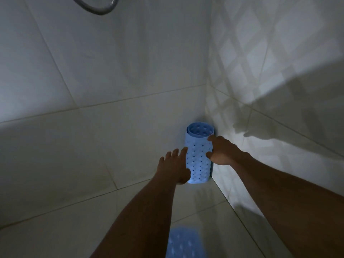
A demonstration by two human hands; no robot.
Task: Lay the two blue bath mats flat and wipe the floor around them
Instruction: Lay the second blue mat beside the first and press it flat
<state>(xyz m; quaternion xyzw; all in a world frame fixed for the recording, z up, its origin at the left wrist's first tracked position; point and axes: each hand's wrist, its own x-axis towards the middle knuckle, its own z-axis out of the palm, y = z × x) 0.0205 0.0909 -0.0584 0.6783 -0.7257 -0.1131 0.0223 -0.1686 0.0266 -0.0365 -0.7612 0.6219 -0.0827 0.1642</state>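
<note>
Dim, blurred and cut off by the bottom edge: a second blue studded bath mat (pixel 181 243) on the pale tiled floor (pixel 197 211). Cut off at the top: a grey metal shower hose (pixel 96 11). Upright in the wall corner, a rolled light-blue perforated rubber bath mat (pixel 198 157), far side hidden. Left hand (pixel 174 166) pressed against its left flank, fingers straight, grip released. Right hand (pixel 223 151) curled round its right side, grip grasping the roll.
</note>
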